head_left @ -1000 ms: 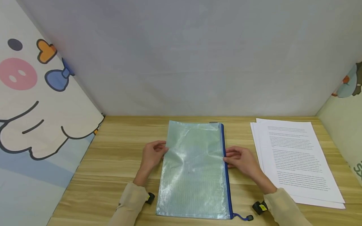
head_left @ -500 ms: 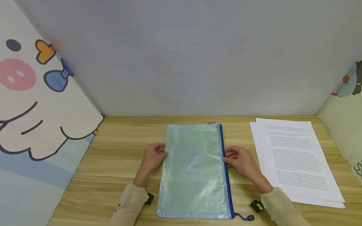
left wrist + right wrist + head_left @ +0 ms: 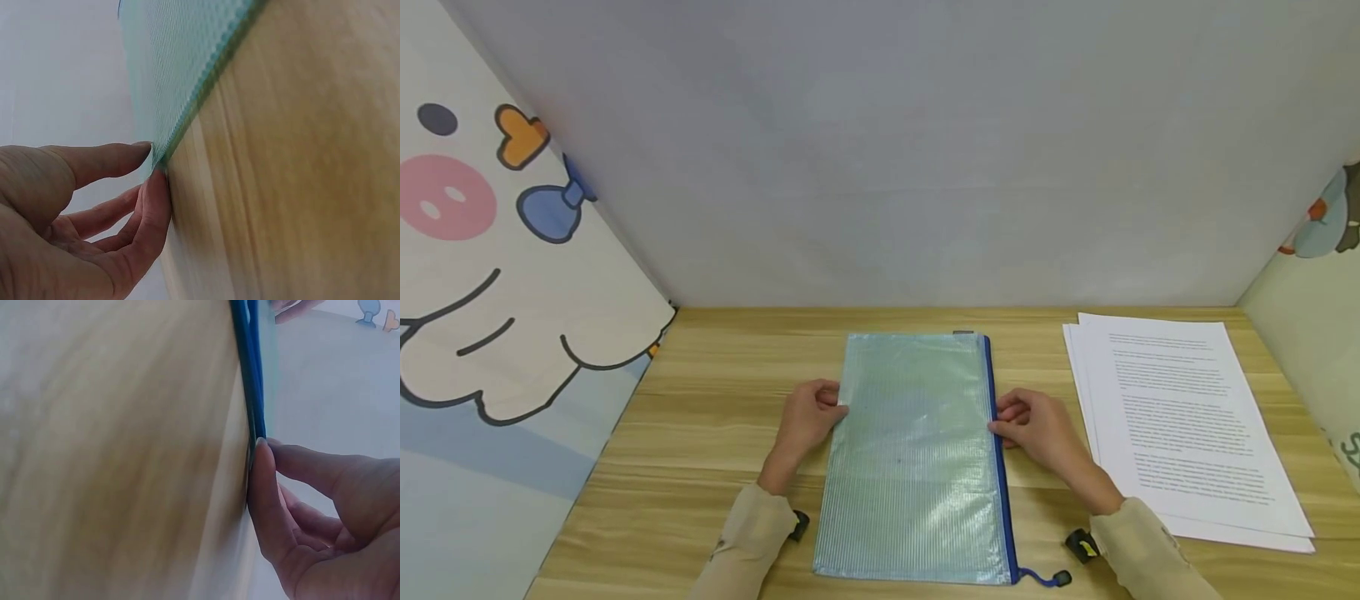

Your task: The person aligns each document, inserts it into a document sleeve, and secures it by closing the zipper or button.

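Note:
A translucent pale-green zipper file pouch (image 3: 917,467) lies flat at the middle of the table, with a blue zipper edge (image 3: 1005,500) along its right side. My left hand (image 3: 805,421) pinches the pouch's left edge between thumb and fingers, as the left wrist view shows with the hand (image 3: 94,212) at the mesh rim. On the opposite side my right hand (image 3: 1041,429) pinches the blue zipper edge; in the right wrist view that hand (image 3: 325,512) has thumb and finger on either side of it. A blue cord with a dark end (image 3: 1060,578) trails from the lower right corner.
To the right, a stack of printed paper sheets (image 3: 1195,433) lies slightly fanned on the wooden table (image 3: 700,433), close to my right forearm. A pale wall (image 3: 925,167) rises behind the table's back edge. Cartoon-printed panels (image 3: 512,333) stand at both sides.
The pouch's far edge has come slightly lower and its surface lies smoother, with fewer creases. Both hands keep their hold and have shifted only a little.

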Tool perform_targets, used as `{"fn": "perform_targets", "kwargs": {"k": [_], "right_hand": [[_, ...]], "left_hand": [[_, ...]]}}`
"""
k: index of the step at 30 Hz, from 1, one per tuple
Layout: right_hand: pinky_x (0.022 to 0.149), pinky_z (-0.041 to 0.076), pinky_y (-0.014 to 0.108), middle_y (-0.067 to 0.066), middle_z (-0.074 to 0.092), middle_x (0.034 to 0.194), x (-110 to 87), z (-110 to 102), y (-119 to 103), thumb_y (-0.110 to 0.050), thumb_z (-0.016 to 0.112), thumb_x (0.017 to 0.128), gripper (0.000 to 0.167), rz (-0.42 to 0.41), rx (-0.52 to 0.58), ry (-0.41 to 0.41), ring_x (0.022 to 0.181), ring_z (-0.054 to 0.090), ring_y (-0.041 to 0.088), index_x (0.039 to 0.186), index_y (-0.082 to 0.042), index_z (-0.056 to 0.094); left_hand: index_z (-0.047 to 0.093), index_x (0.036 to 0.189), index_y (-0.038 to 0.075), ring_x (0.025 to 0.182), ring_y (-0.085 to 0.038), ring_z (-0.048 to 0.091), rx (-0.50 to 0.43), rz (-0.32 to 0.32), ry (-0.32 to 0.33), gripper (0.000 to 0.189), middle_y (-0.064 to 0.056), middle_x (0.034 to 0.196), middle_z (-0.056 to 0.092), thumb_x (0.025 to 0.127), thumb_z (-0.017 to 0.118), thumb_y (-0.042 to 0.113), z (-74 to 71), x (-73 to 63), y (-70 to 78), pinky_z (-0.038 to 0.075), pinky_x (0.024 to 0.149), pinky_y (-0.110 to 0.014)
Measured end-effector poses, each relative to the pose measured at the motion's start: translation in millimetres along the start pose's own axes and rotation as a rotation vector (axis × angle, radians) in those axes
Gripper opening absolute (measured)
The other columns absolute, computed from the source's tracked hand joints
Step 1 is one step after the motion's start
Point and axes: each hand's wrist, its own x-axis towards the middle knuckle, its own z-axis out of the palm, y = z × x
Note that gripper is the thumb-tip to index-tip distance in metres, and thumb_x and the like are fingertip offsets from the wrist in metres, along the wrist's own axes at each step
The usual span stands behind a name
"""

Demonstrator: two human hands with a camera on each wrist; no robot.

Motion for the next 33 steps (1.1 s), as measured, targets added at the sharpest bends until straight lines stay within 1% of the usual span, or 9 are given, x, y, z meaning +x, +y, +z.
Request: {"fn": "perform_targets", "kwargs": {"k": [6,9,12,19,24,27,33], "right_hand": [[0.060,0.060,0.028,0.012,0.070,0.090,-1.1,-5.3,-2.4,0.000,0.078,0.089,0.022,-0.016,-0.017,0.014,0.075,0.070,0.021,0.107,0.007,0.066],[0.059,0.059,0.028,0.013,0.070,0.093,-1.4,-9.1,-4.5,-0.003,0.076,0.092,0.021,-0.019,-0.027,0.021,0.075,0.070,0.021,0.108,0.007,0.067],[0.059,0.058,0.028,0.013,0.071,0.095,-2.3,-13.3,-5.9,-0.005,0.074,0.094,0.019,-0.030,-0.050,0.035,0.075,0.070,0.021,0.108,0.006,0.068],[0.069,0.056,0.030,0.010,0.074,0.094,-6.7,-24.3,-3.8,-0.011,0.074,0.095,0.017,-0.091,-0.178,0.110,0.082,0.073,0.023,0.106,0.001,0.072],[0.074,0.057,0.037,0.012,0.074,0.096,-10.3,-32.3,-1.5,-0.013,0.074,0.095,0.020,-0.101,-0.214,0.128,0.086,0.072,0.028,0.109,0.002,0.072],[0.075,0.058,0.041,0.014,0.074,0.099,-12.1,-36.9,0.4,-0.013,0.073,0.096,0.022,-0.103,-0.239,0.137,0.089,0.072,0.032,0.111,0.002,0.072],[0.075,0.058,0.042,0.017,0.074,0.101,-15.3,-46.8,5.8,-0.014,0.073,0.096,0.023,-0.109,-0.267,0.158,0.091,0.072,0.035,0.112,0.002,0.072]], "left_hand": [[0.072,0.108,-0.009,0.081,-0.029,0.070,0.024,0.037,0.082,0.021,-0.016,0.089,0.072,0.090,0.072,0.002,1.4,1.9,2.4,0.058,0.074,-0.042],[0.073,0.107,-0.007,0.082,-0.030,0.070,0.024,0.044,0.100,0.020,-0.016,0.089,0.072,0.092,0.070,0.006,2.0,2.1,8.4,0.057,0.075,-0.042],[0.074,0.106,-0.006,0.083,-0.031,0.070,0.020,0.062,0.094,0.020,-0.016,0.089,0.073,0.092,0.070,0.007,3.7,1.7,16.0,0.057,0.076,-0.044],[0.074,0.102,-0.007,0.079,-0.032,0.071,0.001,0.127,0.085,0.017,-0.018,0.088,0.073,0.091,0.069,0.006,13.6,3.2,30.0,0.058,0.074,-0.045],[0.075,0.102,-0.005,0.080,-0.031,0.071,-0.006,0.137,0.064,0.017,-0.017,0.090,0.073,0.093,0.070,0.007,22.2,4.0,38.6,0.058,0.075,-0.045],[0.075,0.102,-0.005,0.082,-0.032,0.071,-0.012,0.144,0.054,0.017,-0.016,0.091,0.074,0.094,0.070,0.009,26.4,3.0,47.2,0.058,0.077,-0.046],[0.075,0.100,-0.004,0.082,-0.031,0.070,-0.035,0.164,0.032,0.015,-0.016,0.090,0.073,0.094,0.071,0.009,34.6,0.0,61.5,0.058,0.078,-0.044]]}}
